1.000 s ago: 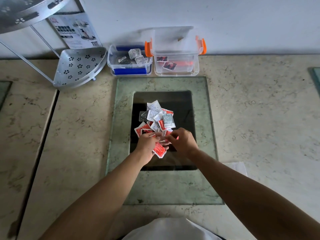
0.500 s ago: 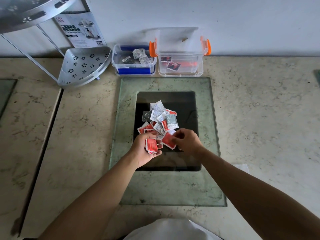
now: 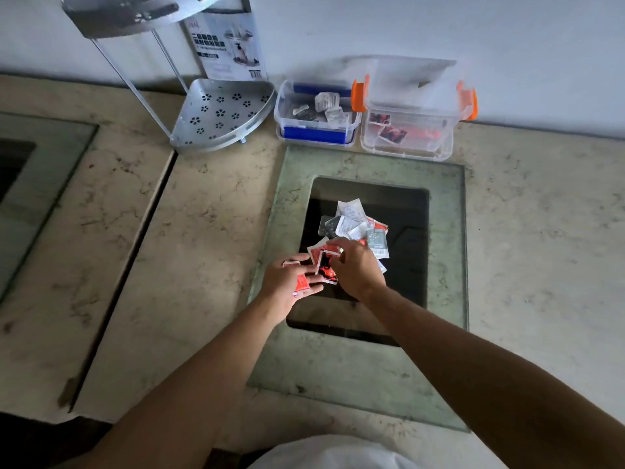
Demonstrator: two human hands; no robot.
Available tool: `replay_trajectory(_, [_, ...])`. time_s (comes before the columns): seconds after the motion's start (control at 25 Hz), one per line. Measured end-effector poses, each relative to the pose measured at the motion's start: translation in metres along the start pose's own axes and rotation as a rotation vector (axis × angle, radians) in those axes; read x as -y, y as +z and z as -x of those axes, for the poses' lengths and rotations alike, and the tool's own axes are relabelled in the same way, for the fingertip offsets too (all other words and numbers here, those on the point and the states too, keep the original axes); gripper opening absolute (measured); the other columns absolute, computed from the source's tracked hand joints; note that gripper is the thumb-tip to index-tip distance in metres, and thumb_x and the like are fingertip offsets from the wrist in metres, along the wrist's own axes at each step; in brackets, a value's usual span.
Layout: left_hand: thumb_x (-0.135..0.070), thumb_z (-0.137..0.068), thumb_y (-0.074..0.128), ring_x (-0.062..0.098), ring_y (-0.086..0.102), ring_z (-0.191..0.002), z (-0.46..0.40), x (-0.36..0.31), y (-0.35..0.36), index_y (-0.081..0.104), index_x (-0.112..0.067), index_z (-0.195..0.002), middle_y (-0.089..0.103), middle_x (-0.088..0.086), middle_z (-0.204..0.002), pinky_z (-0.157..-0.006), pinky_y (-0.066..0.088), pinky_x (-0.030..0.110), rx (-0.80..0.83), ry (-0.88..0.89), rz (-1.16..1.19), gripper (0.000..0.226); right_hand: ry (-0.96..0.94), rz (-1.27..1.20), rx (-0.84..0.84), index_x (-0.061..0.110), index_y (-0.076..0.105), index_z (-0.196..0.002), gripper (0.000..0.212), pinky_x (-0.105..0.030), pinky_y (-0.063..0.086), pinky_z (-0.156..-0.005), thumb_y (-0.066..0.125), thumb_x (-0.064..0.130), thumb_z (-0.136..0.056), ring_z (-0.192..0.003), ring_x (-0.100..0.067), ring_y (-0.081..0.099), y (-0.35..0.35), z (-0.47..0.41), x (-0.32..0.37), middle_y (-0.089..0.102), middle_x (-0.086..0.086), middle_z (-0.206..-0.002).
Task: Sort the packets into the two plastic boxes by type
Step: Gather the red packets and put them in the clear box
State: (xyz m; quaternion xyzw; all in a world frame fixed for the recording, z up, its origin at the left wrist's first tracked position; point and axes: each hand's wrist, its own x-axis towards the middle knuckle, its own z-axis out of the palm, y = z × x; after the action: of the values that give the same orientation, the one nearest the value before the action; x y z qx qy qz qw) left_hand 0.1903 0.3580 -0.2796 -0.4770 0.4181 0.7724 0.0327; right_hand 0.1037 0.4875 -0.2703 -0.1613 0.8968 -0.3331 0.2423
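A pile of mixed packets [image 3: 355,223], red ones and grey-white ones, lies on the dark glass panel [image 3: 406,265]. My left hand [image 3: 287,282] holds several red packets [image 3: 302,281] at the pile's near left edge. My right hand [image 3: 355,265] is beside it, fingers closed on another red packet [image 3: 325,265] at the pile. Against the wall stand two clear boxes: the blue-clipped box [image 3: 316,132] holds grey-white packets, the orange-clipped box [image 3: 407,150] holds red ones.
A perforated metal corner shelf [image 3: 220,113] on thin rods stands left of the boxes, with a printed card [image 3: 226,45] behind it. The glass panel sits in a green marble frame [image 3: 372,164] in the beige stone counter. A dark gap [image 3: 118,282] runs through the counter on the left.
Both hands shifted left along the near edge of the pile. The left hand gathered red packets into its grip, and the right hand reached back to the pile for another. The camera turned right.
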Motion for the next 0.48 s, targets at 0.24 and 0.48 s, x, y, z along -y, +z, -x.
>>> replay_trajectory(0.24, [-0.007,-0.091,0.066,0.022,0.053,-0.05,-0.021,-0.012,-0.009,0.068,-0.014,-0.1,0.061,0.015,-0.08,-0.05,0.047,0.029,-0.163,0.246,-0.552,0.011,-0.14,0.362,0.073,0.024,0.065,-0.122,0.035,-0.04,0.056,-0.071,0.062,0.017,-0.088,-0.099,-0.031,0.067,0.011,-0.017,-0.004,0.065,-0.004,-0.117])
replay_trajectory(0.48, [-0.015,-0.09,0.067,0.03,0.07,-0.102,-0.03,-0.021,0.023,0.075,-0.013,-0.115,0.077,0.012,-0.109,-0.083,0.049,0.032,0.052,0.667,-1.283,0.026,-0.192,0.416,0.007,0.024,0.064,-0.121,0.033,-0.04,0.053,-0.063,0.066,0.028,-0.088,-0.087,-0.036,0.067,0.007,0.001,-0.019,0.059,-0.003,-0.119])
